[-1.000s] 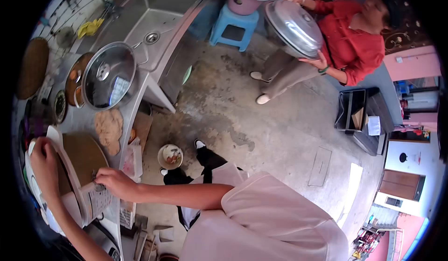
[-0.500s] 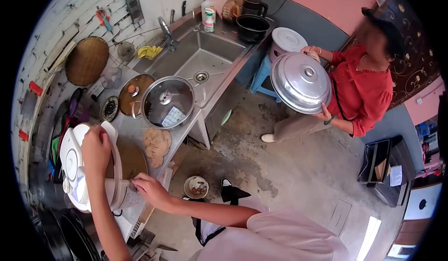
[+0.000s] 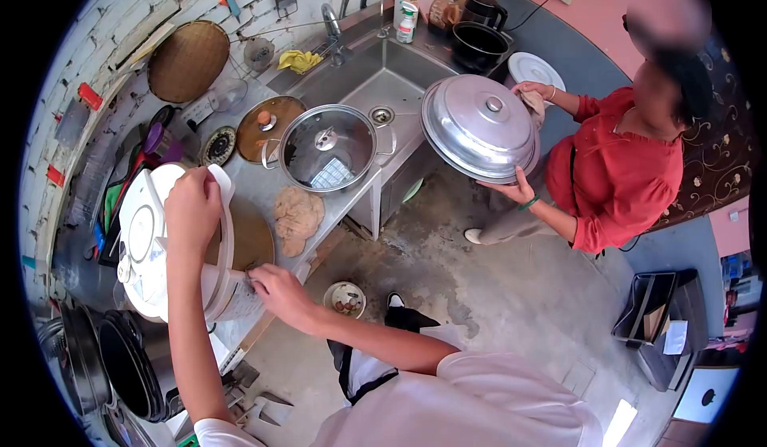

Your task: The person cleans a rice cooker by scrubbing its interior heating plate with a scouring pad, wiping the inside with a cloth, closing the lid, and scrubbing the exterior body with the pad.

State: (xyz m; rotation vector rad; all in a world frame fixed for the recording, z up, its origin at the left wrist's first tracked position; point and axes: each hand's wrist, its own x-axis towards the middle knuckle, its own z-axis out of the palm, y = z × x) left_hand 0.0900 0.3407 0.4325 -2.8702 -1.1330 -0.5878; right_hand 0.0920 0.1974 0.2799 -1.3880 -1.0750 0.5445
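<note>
My left hand (image 3: pixel 193 207) is closed over the top edge of a white rice cooker lid (image 3: pixel 144 227), which stands tilted up. Beside it, the fingers of my right hand (image 3: pixel 281 294) are pinched at the front rim of the rice cooker body (image 3: pixel 236 297); a small dark bit shows at the fingertips, too small to name. A round brownish surface (image 3: pixel 252 235) shows between the lid and my right hand. Just beyond lies a crumpled tan cloth (image 3: pixel 297 215) on the counter, near a glass-lidded steel pot (image 3: pixel 296 147).
A co-worker in a red shirt (image 3: pixel 631 159) holds a large domed aluminium lid or lidded pan (image 3: pixel 479 123) by the sink (image 3: pixel 367 87). Black pots (image 3: pixel 132 367) stand left of the cooker. On the floor sits a small bowl (image 3: pixel 345 299); a black rack (image 3: pixel 663 311) is at right.
The co-worker has moved the aluminium piece leftward, closer to the sink. My view has shifted; both my hands keep their places on the rice cooker.
</note>
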